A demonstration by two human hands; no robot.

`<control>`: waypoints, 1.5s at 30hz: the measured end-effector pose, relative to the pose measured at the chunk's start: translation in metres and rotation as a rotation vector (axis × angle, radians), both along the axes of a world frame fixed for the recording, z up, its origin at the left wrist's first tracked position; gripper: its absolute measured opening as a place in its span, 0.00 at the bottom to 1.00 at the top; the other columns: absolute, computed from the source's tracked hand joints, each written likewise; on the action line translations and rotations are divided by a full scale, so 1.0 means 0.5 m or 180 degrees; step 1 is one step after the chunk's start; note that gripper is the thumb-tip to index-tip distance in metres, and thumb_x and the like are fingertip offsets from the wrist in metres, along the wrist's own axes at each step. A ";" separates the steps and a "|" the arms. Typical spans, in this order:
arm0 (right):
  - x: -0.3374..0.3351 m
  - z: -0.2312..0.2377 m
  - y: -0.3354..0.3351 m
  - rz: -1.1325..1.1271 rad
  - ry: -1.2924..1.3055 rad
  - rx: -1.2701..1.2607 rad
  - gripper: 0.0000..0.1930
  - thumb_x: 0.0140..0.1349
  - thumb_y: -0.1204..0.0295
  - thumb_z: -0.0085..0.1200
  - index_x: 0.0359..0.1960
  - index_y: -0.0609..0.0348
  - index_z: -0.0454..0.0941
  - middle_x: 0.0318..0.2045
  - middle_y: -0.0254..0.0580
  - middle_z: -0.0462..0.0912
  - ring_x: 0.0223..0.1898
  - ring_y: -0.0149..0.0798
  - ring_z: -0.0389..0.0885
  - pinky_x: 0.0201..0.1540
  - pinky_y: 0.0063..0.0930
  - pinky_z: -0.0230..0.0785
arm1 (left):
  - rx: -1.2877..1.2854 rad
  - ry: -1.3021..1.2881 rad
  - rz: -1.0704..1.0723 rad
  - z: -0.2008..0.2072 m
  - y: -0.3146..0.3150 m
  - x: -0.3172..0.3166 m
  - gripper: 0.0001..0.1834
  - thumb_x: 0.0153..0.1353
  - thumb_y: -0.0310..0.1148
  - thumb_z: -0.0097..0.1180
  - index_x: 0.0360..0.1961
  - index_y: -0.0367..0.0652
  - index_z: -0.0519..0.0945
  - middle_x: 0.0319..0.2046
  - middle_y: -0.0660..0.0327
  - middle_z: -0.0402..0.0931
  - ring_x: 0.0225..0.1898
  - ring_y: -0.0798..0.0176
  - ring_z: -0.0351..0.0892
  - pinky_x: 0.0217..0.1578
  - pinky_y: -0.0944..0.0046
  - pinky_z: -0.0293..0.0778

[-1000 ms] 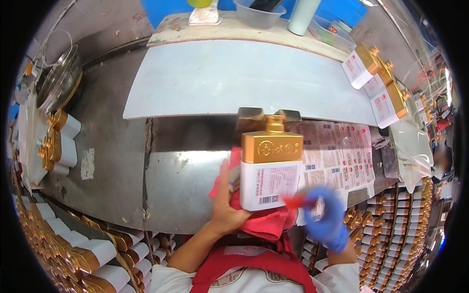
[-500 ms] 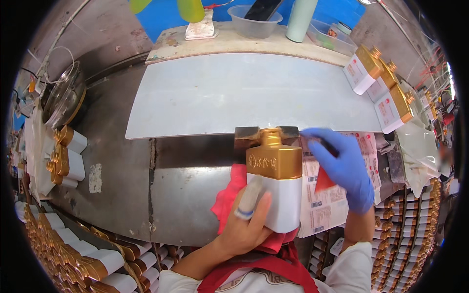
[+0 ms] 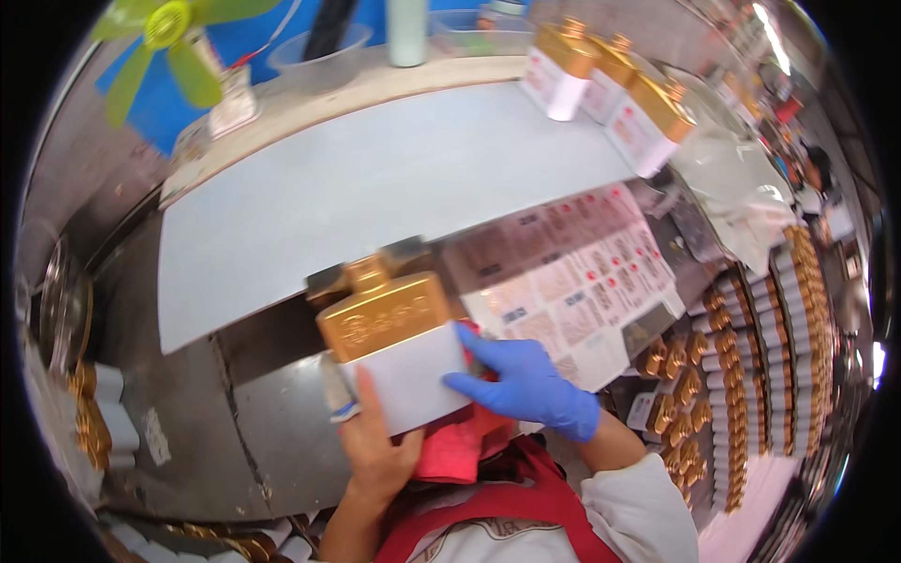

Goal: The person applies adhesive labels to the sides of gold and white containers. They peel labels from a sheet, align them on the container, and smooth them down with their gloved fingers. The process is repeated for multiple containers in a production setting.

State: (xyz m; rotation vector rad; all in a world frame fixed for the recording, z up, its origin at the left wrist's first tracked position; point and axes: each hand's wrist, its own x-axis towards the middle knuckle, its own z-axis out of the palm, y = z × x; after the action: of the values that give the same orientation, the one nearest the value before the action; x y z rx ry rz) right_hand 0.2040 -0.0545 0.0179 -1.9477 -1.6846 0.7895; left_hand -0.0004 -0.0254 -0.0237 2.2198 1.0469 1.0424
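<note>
Before me is a flat-sided bottle (image 3: 408, 371), gold at the shoulder and neck, white on its body. Its neck lies at a dark notched block (image 3: 406, 251) by the board's front edge. My left hand (image 3: 380, 446), one finger wrapped in a pale cover, grips the bottle's lower left side. My right hand (image 3: 516, 380), in a blue glove, closes on its right edge, thumb and fingers against the white body. A red cloth (image 3: 450, 457) lies under the bottle. Whether the right hand also holds a tool is hidden.
Printed label sheets (image 3: 582, 291) lie right of the bottle. A pale board (image 3: 375, 169) spans the bench, with several bottles (image 3: 643, 127) at its right end. More bottles stand in rows (image 3: 770, 347) at lower right. A green fan (image 3: 167, 28) is at upper left.
The view has swung to the right. My gloved right hand has come from beside the block to the bottle's edge; the red-bladed tool it held no longer shows clearly. The bottle has turned.
</note>
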 end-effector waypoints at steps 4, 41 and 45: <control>0.011 -0.019 0.001 -0.0100 0.0640 -0.0266 0.36 0.54 0.52 0.59 0.63 0.49 0.63 0.26 0.49 0.80 0.27 0.39 0.81 0.35 0.28 0.72 | 0.0258 0.0060 0.0173 -0.003 -0.002 0.013 0.49 0.40 0.24 0.68 0.64 0.29 0.56 0.56 0.37 0.63 0.55 0.39 0.67 0.55 0.51 0.63; 0.763 -0.178 -0.258 -0.2825 -0.0155 -0.0021 0.16 0.42 0.64 0.66 0.27 0.64 0.83 0.21 0.42 0.81 0.23 0.31 0.77 0.31 0.26 0.69 | 0.0168 0.0000 0.0637 -0.040 -0.031 0.023 0.45 0.41 0.19 0.65 0.64 0.34 0.59 0.49 0.51 0.71 0.48 0.55 0.72 0.51 0.61 0.66; 0.757 -0.179 -0.282 -0.2944 -0.0121 0.0270 0.15 0.43 0.64 0.64 0.28 0.64 0.83 0.22 0.43 0.83 0.25 0.33 0.80 0.33 0.26 0.71 | -0.0010 -0.0171 0.0508 -0.042 -0.028 0.023 0.46 0.38 0.19 0.64 0.63 0.32 0.60 0.52 0.46 0.66 0.53 0.47 0.67 0.55 0.55 0.62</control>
State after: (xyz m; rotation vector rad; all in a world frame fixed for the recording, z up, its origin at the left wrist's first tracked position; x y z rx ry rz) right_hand 0.5824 -0.1953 -0.0716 -2.3341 -0.6405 0.3079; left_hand 0.0110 -0.0394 -0.0447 2.1212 1.2169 1.1602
